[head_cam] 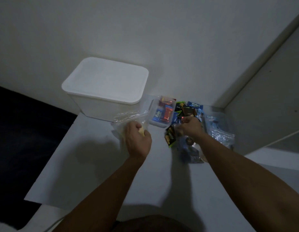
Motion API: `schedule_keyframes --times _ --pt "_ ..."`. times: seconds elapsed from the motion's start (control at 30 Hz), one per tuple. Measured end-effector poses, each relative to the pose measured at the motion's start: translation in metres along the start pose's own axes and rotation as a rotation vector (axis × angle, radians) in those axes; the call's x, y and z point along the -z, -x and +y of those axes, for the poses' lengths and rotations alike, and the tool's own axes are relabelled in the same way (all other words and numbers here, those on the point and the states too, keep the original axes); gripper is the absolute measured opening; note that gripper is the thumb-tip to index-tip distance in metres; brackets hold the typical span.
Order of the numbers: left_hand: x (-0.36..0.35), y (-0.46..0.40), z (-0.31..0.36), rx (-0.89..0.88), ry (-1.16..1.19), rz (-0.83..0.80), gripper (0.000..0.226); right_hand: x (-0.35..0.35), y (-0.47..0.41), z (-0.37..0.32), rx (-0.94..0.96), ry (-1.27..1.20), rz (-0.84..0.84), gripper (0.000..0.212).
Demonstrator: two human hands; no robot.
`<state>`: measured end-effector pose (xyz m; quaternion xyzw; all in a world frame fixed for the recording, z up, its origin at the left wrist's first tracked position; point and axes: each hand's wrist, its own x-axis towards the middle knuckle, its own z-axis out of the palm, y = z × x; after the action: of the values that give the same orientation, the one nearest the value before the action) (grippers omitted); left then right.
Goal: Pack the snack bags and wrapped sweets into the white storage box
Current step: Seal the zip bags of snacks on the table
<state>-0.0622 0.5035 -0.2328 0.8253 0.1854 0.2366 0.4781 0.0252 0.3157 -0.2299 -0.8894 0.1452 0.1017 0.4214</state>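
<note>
White and lidded, the storage box is sitting at eleven o'clock. The left hand is gripping a clear snack bag; the right hand is pinching a dark wrapped sweet.

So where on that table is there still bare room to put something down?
The near table, in front of the white storage box and left of the left hand, is bare. It is crowded at the far right: small tray, sweets, clear bags.
</note>
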Motion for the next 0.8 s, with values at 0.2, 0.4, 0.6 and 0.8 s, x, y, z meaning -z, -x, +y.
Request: schedule_keyframes --times 0.2,0.4,0.6,0.8 --pt "-0.050 0.012 0.007 0.158 -0.066 -0.501 0.013 0.035 0.002 0.050 -0.125 0.076 0.010 0.036" --pt "-0.088 0.018 0.025 0.280 -0.049 -0.827 0.037 0.042 -0.001 0.076 -0.217 -0.098 -0.118 0.072" --pt "-0.108 0.017 0.037 0.386 0.027 -0.956 0.033 0.044 -0.002 0.082 -0.308 -0.226 -0.125 0.078" --pt "-0.108 0.015 0.040 0.490 0.160 -0.809 0.020 0.048 0.005 0.083 -0.248 -0.369 -0.206 0.012"
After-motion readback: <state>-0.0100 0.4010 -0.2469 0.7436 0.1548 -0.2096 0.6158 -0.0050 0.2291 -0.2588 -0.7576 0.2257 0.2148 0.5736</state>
